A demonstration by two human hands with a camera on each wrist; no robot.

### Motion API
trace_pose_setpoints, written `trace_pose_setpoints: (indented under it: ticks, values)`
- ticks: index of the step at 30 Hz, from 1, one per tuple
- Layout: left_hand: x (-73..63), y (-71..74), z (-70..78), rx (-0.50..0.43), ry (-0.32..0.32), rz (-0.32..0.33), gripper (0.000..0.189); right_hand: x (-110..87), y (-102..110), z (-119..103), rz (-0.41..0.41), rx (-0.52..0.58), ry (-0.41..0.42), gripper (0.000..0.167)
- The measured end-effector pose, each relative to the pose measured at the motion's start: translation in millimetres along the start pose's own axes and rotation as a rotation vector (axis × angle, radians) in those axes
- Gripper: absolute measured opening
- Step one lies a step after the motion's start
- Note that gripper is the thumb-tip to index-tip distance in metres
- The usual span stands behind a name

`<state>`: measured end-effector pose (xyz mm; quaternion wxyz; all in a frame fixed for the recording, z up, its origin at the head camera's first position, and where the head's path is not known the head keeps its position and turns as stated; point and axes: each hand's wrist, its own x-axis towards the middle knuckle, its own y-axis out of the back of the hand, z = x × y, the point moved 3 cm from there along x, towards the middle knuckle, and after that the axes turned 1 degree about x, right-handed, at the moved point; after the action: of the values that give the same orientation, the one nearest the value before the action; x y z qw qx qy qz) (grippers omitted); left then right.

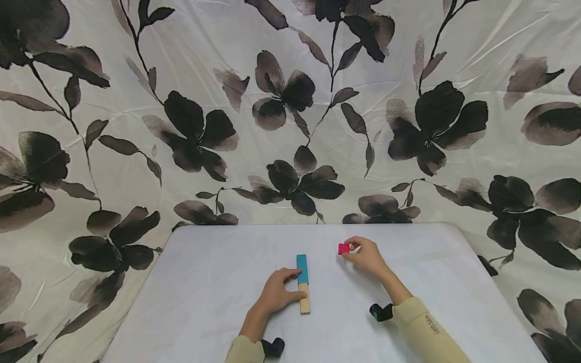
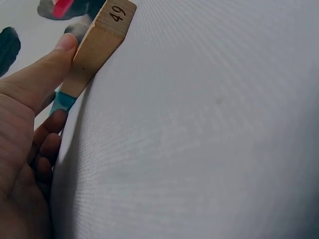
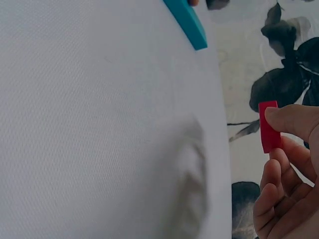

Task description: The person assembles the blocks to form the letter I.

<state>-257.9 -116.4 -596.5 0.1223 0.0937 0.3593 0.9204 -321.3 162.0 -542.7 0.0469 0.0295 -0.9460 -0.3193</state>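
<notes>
A teal block (image 1: 301, 262) and a plain wooden block (image 1: 305, 307) lie end to end on the white table, forming one straight strip. The wooden one shows the number 49 on its end face (image 2: 117, 15) in the left wrist view. My left hand (image 1: 278, 291) is at the strip's left side, its thumb touching the wooden block and its index fingertip at the teal one. To the right and farther back, my right hand (image 1: 366, 256) pinches a small red block (image 1: 343, 249) between thumb and fingers. In the right wrist view the red block (image 3: 269, 127) appears as a narrow slab.
The white table (image 1: 204, 282) ends at a straight back edge, with a floral-print cloth (image 1: 272, 176) behind it. Small black devices sit at the left wrist (image 1: 274, 348) and the right wrist (image 1: 381, 312). Beige sleeves (image 1: 426, 327) cover both forearms.
</notes>
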Motion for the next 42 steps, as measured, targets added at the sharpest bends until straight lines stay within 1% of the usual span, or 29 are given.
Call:
trace_pose_setpoints:
  ticks: [5, 12, 15, 19, 23, 27, 29, 34, 42]
  values:
    - [1.2, 1.0, 0.5, 0.010, 0.000, 0.008, 0.064, 3.1, -7.9, -4.9, -0.001, 0.016, 0.009, 0.031]
    - [0.7, 0.0, 0.2, 0.014, 0.029, 0.005, 0.064, 5.7, -22.1, -9.0, -0.003, 0.023, 0.015, 0.030]
    - [-0.3, -2.8, -0.9, 0.009, 0.043, -0.010, 0.064, 6.0, -27.1, -8.1, -0.007, 0.019, 0.003, 0.030]
    - [-0.4, -3.5, -0.5, -0.013, 0.043, -0.013, 0.063, 9.0, -32.6, -8.6, -0.010, 0.028, 0.011, 0.030]
    - [0.1, -2.5, -0.1, -0.005, 0.034, -0.006, 0.063, 11.9, -37.8, -10.2, -0.018, 0.030, 0.054, 0.029]
    - [0.4, -2.0, 0.0, 0.002, 0.034, -0.002, 0.062, 13.9, -42.2, -11.1, -0.026, 0.021, 0.078, 0.029]
    - [0.8, -1.4, 0.2, -0.005, 0.030, -0.002, 0.062, 15.4, -43.9, -12.5, -0.030, 0.018, 0.071, 0.029]
    - [0.5, -2.9, -0.1, -0.004, 0.026, -0.024, 0.063, 18.0, -47.9, -14.5, -0.039, 0.020, 0.053, 0.027]
    - [0.4, -1.2, -1.7, 0.010, 0.034, -0.009, 0.064, 26.8, -59.2, -20.1, -0.063, 0.001, 0.101, 0.029]
